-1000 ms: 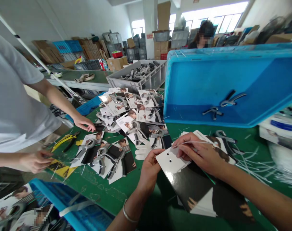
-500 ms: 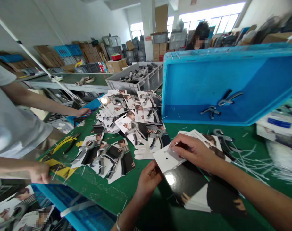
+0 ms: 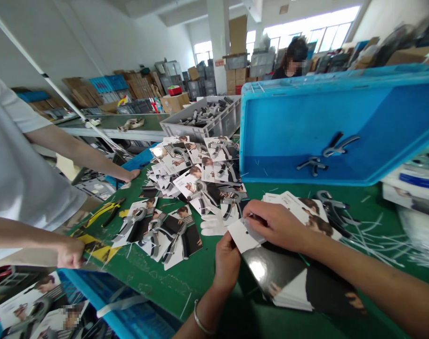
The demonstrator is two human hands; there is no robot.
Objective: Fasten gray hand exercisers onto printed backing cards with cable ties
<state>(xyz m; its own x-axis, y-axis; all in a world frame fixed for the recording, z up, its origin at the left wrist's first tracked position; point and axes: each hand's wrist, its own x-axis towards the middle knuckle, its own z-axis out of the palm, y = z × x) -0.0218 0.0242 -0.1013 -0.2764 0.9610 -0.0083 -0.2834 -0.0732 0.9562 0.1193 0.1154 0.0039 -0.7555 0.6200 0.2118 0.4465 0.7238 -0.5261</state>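
Note:
A printed card [image 3: 244, 236] with a small hole lies over a stack of dark and white cards [image 3: 292, 278]. My left hand [image 3: 227, 259] pinches the card's left edge. Above its top edge is my right hand [image 3: 271, 223], fingers bent and closed on the card; whether they also hold something small is hidden. Behind my right hand lie more printed cards [image 3: 288, 202]. A white glove [image 3: 213, 224] rests just beyond my left hand. Several cards with grey clamps [image 3: 177, 242] lie to the left, and a larger pile [image 3: 200, 186] lies behind them.
A tilted blue crate [image 3: 285, 127] holds two clamps. Behind the pile stands a grey crate [image 3: 214, 127] full of clamps. Loose white ties [image 3: 373, 240] and a clamp [image 3: 329, 207] lie right. Yellow pliers [image 3: 108, 212] and a person's hand [image 3: 71, 253] are left; another person is behind.
My right hand has moved slightly left over the card, covering more of its top. My left hand has turned more upright. The person's far hand at the left has closed up and lowered.

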